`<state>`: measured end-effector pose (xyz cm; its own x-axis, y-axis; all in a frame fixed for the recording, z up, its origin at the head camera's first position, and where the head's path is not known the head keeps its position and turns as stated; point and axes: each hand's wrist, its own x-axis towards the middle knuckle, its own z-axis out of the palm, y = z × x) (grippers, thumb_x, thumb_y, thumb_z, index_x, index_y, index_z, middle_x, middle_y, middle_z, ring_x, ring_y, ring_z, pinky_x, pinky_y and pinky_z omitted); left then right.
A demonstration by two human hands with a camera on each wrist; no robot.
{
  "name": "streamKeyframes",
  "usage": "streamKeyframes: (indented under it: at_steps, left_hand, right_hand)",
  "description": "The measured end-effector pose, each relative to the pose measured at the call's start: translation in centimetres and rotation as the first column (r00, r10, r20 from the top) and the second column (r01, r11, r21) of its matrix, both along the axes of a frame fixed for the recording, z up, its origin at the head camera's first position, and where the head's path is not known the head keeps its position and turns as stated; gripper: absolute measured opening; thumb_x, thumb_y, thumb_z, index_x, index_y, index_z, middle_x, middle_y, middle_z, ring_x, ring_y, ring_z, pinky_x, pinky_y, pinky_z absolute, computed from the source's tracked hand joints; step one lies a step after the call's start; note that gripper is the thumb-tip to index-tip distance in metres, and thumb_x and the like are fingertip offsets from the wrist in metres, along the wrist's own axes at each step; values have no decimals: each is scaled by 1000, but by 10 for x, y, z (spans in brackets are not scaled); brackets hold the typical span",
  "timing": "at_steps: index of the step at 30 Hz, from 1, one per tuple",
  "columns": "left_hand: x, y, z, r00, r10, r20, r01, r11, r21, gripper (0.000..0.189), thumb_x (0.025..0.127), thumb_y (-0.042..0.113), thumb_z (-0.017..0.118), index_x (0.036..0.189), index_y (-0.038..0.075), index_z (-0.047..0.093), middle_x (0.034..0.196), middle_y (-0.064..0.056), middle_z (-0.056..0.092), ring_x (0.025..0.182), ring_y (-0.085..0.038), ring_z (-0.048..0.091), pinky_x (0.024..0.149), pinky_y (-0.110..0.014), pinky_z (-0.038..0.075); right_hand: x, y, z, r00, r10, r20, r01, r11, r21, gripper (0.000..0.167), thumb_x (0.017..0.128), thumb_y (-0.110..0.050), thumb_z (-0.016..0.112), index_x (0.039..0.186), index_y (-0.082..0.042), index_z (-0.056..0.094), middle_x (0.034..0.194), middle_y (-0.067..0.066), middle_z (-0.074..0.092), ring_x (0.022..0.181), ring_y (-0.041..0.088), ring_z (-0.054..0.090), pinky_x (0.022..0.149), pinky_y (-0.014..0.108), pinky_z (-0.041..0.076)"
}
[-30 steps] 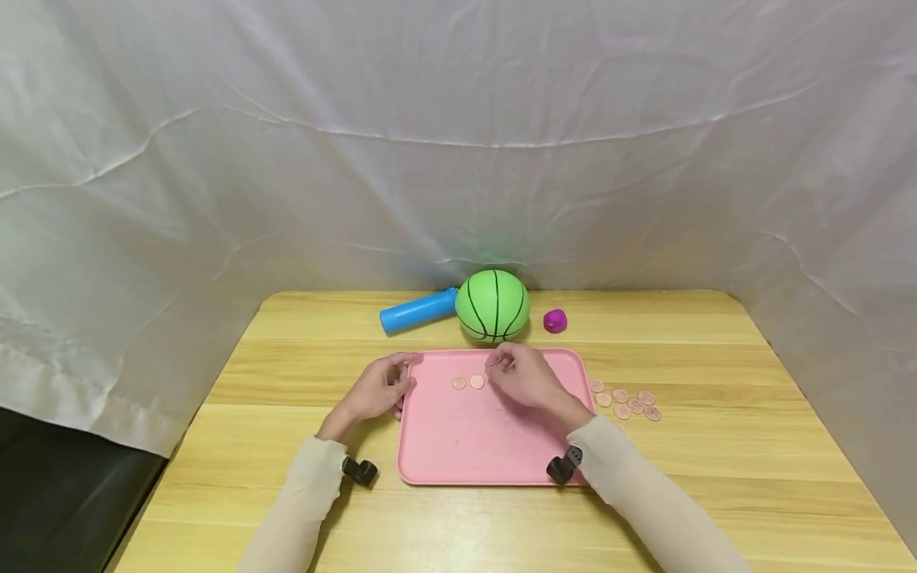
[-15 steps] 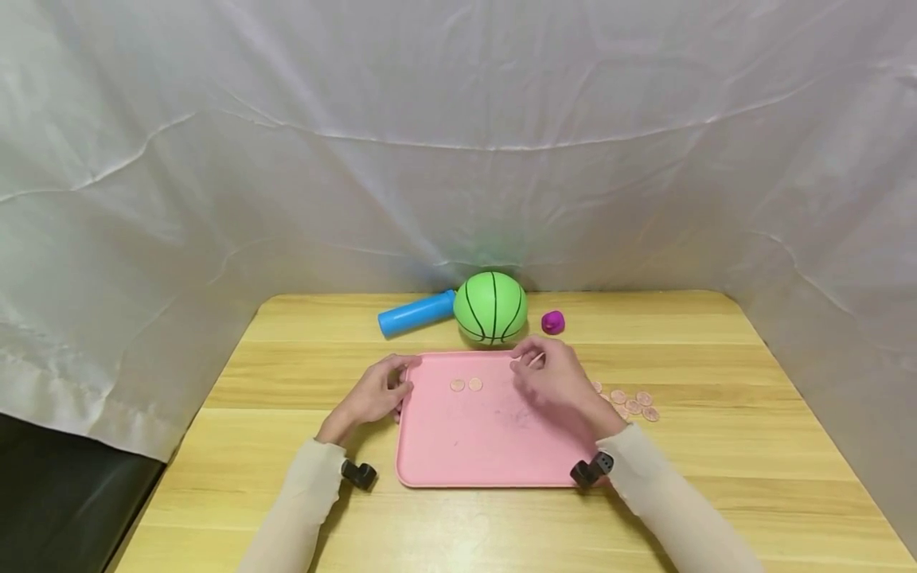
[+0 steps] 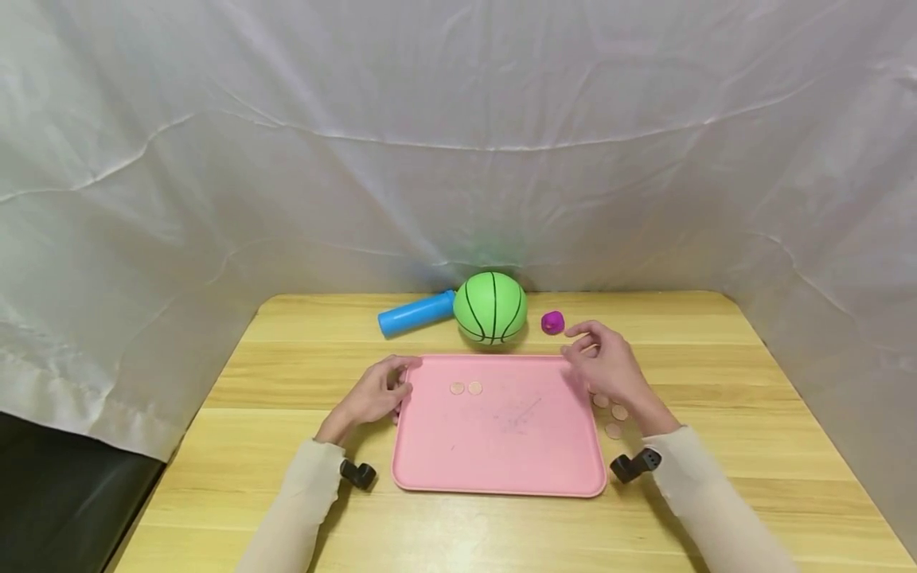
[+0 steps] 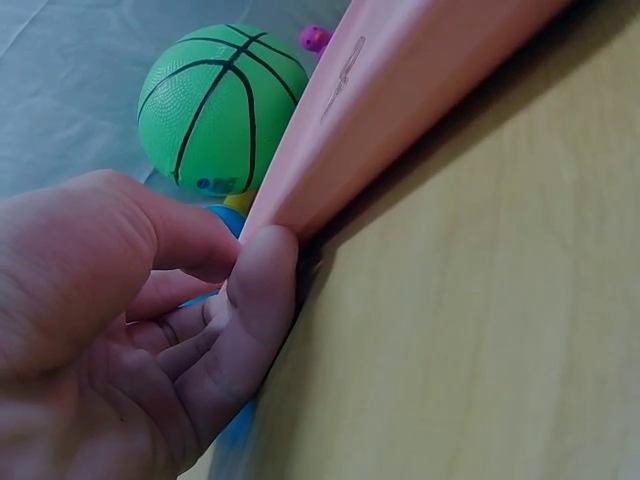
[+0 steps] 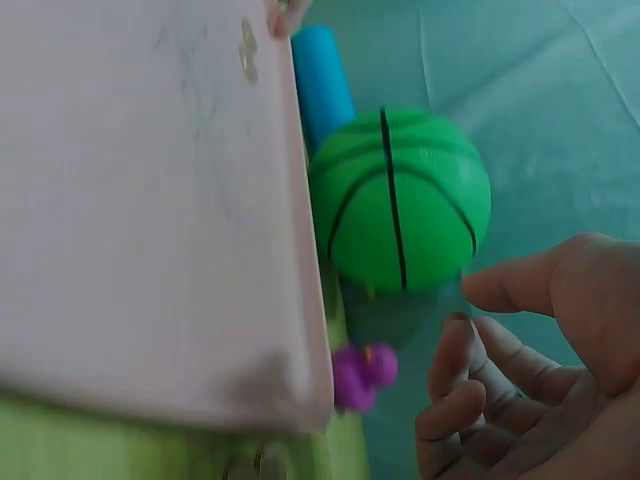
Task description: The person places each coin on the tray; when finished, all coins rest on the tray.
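A pink tray (image 3: 494,454) lies on the wooden table in front of the person. Two copper-coloured coins (image 3: 475,388) rest side by side near its far left part. At the tray's far left corner, my left hand (image 3: 374,391) pinches the rim between thumb and fingers, as the left wrist view shows. My right hand (image 3: 609,366) hovers around the far right corner with loosely bent fingers. Nothing shows between its thumb and fingertips in the right wrist view. Beneath and beside that hand, more coins (image 3: 619,412) lie on the table, partly hidden by it.
Behind the tray sit a green ball with black lines (image 3: 490,309), a blue cylinder (image 3: 415,314) touching or close to its left side, and a small purple rubber duck (image 3: 552,322). A pale cloth (image 3: 458,159) hangs along the table's back and sides.
My right hand has moved rightward from beside the two coins to the tray's far right corner. The tray has shifted slightly toward the person; my left hand has stayed at its corner.
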<state>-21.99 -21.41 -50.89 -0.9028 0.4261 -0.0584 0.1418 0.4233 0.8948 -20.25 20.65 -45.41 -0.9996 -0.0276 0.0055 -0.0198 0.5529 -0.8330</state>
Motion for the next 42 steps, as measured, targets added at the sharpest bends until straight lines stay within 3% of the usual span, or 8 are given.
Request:
streamKeyframes:
  at_steps: [7,12,20,32,42]
  left_hand:
    - [2,1,3,1000,26,2,-26,999,-32,48,107,-4,59,155,-2,56,124,-26,59,60,-16,59,45,-27,59]
    - [2,-1,6,1000,3,-1,-3,998,-66,49,108,-1,60,157,-2,55,115,-21,56,67,-16,60,50,-27,61]
    - [1,-7,10,996,-44,75,48,998,-40,55,107,-2,59,162,-1,50,117,-22,52,76,-19,67,61,-32,69]
    - [0,-5,9,993,-54,104,56,998,-20,55,108,-1,58,163,-2,48,121,-24,52,79,-20,68,65,-34,71]
    - [-1,-6,8,992,-55,109,56,998,0,55,108,-1,57,163,-2,47,122,-25,52,77,-19,68,65,-35,71]
  right_hand:
    - [1,37,-9,1000,12,9,-12,999,39,42,107,-24,70,140,0,63,116,18,70,97,28,71,72,22,60]
    - [2,58,-17,1000,28,8,-29,992,121,35,105,-22,72,131,1,68,109,16,71,89,19,66,65,22,58]
    - [15,82,-20,1000,14,2,-14,985,171,29,103,-20,75,123,1,72,106,15,74,85,14,64,64,21,57]
    - [30,105,-27,1000,-1,-28,8,972,233,24,99,-11,78,119,1,73,106,17,77,85,15,66,68,18,56]
    - [43,112,-35,999,36,-15,-31,968,249,24,98,-8,79,119,0,73,110,17,79,86,12,68,71,17,58]
